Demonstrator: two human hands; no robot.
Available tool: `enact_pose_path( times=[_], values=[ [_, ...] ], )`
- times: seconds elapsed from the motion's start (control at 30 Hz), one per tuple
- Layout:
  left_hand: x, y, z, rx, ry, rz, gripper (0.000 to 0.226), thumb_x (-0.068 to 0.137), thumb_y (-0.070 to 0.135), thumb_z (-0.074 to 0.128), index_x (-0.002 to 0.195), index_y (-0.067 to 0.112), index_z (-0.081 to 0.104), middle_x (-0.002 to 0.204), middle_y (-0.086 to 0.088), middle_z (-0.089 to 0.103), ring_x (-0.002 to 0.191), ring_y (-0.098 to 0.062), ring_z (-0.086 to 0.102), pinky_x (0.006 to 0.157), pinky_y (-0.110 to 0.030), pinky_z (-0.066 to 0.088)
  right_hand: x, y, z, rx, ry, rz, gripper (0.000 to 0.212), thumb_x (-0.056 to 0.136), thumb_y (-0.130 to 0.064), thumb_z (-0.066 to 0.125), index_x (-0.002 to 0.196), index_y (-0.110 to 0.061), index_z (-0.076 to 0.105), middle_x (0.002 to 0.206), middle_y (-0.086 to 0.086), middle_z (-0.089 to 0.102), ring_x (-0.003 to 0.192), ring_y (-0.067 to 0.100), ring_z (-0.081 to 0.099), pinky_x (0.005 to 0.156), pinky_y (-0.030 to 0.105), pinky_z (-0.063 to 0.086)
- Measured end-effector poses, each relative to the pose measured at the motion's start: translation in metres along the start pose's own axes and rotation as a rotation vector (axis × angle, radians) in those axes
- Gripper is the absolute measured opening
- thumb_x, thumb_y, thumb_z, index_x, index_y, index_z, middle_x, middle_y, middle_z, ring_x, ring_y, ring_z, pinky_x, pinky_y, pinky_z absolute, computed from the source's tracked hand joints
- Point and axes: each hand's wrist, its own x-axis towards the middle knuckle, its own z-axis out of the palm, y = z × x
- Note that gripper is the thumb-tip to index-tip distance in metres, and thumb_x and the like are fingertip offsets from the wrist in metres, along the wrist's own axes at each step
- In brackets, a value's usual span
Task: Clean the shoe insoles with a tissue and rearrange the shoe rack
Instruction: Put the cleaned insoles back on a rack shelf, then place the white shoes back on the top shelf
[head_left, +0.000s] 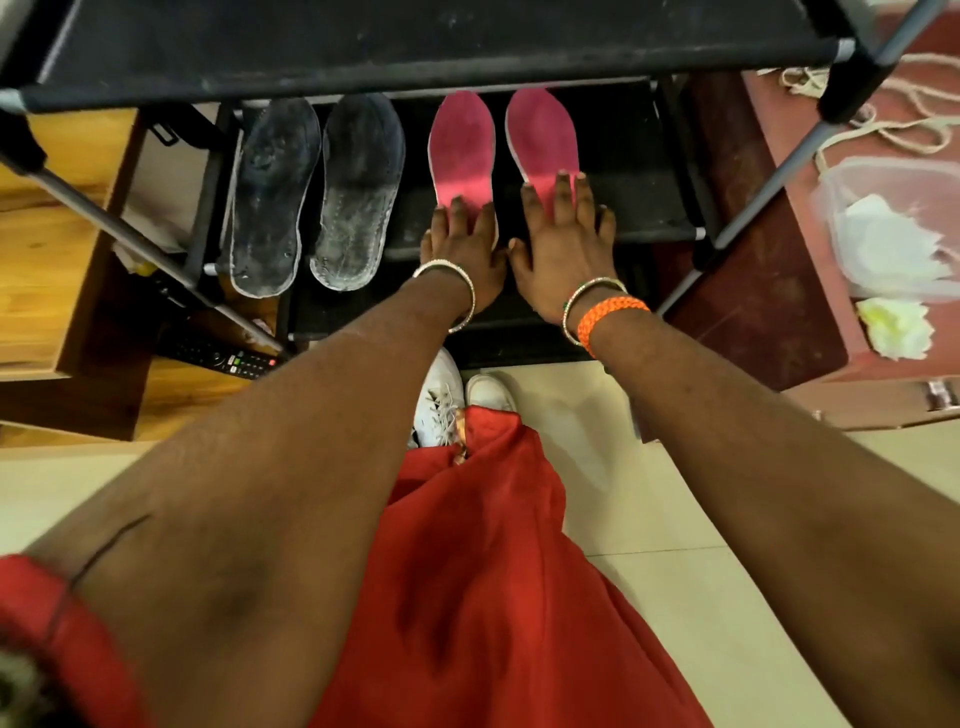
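Note:
Two pink insoles lie side by side on a lower black shelf of the shoe rack (649, 218). My left hand (464, 248) rests flat with straight fingers on the heel end of the left pink insole (461, 148). My right hand (563, 244) lies flat the same way on the heel end of the right pink insole (543, 135). To their left on the same shelf lie two dusty dark insoles, one (272, 192) beside the other (358, 189). A clear plastic box (893, 182) holding white tissues stands at the far right.
The rack's top black shelf (415, 47) overhangs the far ends of the insoles. A crumpled yellowish tissue (894, 327) lies on the red surface near the box. White sneakers (441, 405) stand on the tiled floor under the rack. A remote control (228, 358) lies at the left.

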Motion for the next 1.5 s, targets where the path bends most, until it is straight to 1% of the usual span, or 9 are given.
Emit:
enact_pose_path(
  times=[0.17,0.37,0.57,0.8,0.93,1.07,1.23,1.4,1.5],
  values=[
    [-0.035,0.010,-0.020,-0.043,0.027,0.047,0.061,0.097,0.027,0.038,0.150,0.013,0.010,0.155,-0.022,0.001,0.143,-0.040,0.003,0.116,-0.042,0.005,-0.025,-0.020,-0.035,-0.017,0.012,-0.019,0.062,0.091,-0.031,0.045,0.146,-0.013,0.023,0.154,0.019,0.013,0.142,0.033,0.014,0.109,0.052,0.019],
    [-0.084,0.025,-0.054,-0.098,0.018,0.080,0.073,0.088,0.017,0.052,0.149,0.010,0.013,0.154,-0.024,0.007,0.142,-0.038,0.009,0.115,-0.039,0.011,-0.073,-0.034,-0.075,0.054,-0.014,0.081,0.065,0.086,-0.024,0.057,0.142,-0.011,0.026,0.151,0.020,0.015,0.135,0.035,0.023,0.103,0.050,0.030],
    [-0.125,0.041,-0.076,-0.144,0.008,0.096,0.076,0.083,0.010,0.054,0.149,0.010,0.015,0.154,-0.022,0.012,0.144,-0.034,0.008,0.117,-0.039,0.013,-0.119,-0.042,-0.105,0.090,-0.045,0.146,0.067,0.086,-0.025,0.059,0.141,-0.011,0.025,0.152,0.021,0.013,0.131,0.038,0.030,0.098,0.049,0.035],
    [-0.143,0.055,-0.074,-0.186,0.020,0.126,0.063,0.085,0.009,0.051,0.144,0.009,0.029,0.147,-0.019,0.028,0.137,-0.034,0.024,0.113,-0.040,0.023,-0.132,-0.040,-0.118,0.077,-0.036,0.088,0.062,0.085,-0.021,0.060,0.138,-0.012,0.030,0.149,0.019,0.019,0.127,0.037,0.035,0.095,0.049,0.038],
    [-0.136,0.052,-0.057,-0.121,-0.035,0.112,0.059,0.084,0.008,0.051,0.140,0.007,0.033,0.139,-0.020,0.039,0.130,-0.037,0.034,0.108,-0.039,0.029,-0.132,-0.026,-0.095,0.114,-0.094,0.084,0.053,0.086,-0.023,0.056,0.133,-0.009,0.036,0.138,0.017,0.031,0.119,0.038,0.043,0.089,0.047,0.042],
    [-0.124,0.050,-0.031,-0.018,-0.126,0.045,0.062,0.086,0.014,0.053,0.142,0.005,0.029,0.137,-0.022,0.042,0.127,-0.038,0.040,0.105,-0.034,0.030,-0.135,-0.014,-0.059,0.159,-0.239,0.083,0.050,0.084,-0.021,0.058,0.128,-0.008,0.038,0.133,0.017,0.035,0.118,0.039,0.044,0.090,0.046,0.043],
    [-0.118,0.026,0.027,0.002,-0.360,-0.048,0.061,0.090,0.022,0.052,0.144,0.008,0.026,0.141,-0.021,0.041,0.129,-0.035,0.041,0.104,-0.034,0.033,-0.141,-0.007,0.008,0.094,-0.463,0.059,0.054,0.087,-0.021,0.054,0.136,-0.010,0.033,0.137,0.015,0.035,0.124,0.035,0.040,0.095,0.045,0.041],
    [-0.123,-0.059,0.065,-0.137,-0.557,-0.233,0.064,0.089,0.019,0.054,0.145,0.013,0.025,0.139,-0.014,0.045,0.123,-0.030,0.049,0.101,-0.035,0.042,-0.133,-0.039,0.074,-0.021,-0.594,-0.065,0.046,0.088,-0.022,0.051,0.130,-0.008,0.042,0.134,0.014,0.041,0.123,0.034,0.041,0.097,0.046,0.038],
    [-0.136,-0.127,0.070,-0.217,-0.543,-0.397,0.058,0.091,0.012,0.053,0.144,0.008,0.030,0.143,-0.014,0.042,0.128,-0.027,0.045,0.106,-0.033,0.034,-0.120,-0.074,0.109,-0.009,-0.647,-0.154,0.037,0.090,-0.020,0.049,0.124,-0.005,0.048,0.132,0.015,0.045,0.122,0.033,0.045,0.095,0.043,0.039]
  ],
)
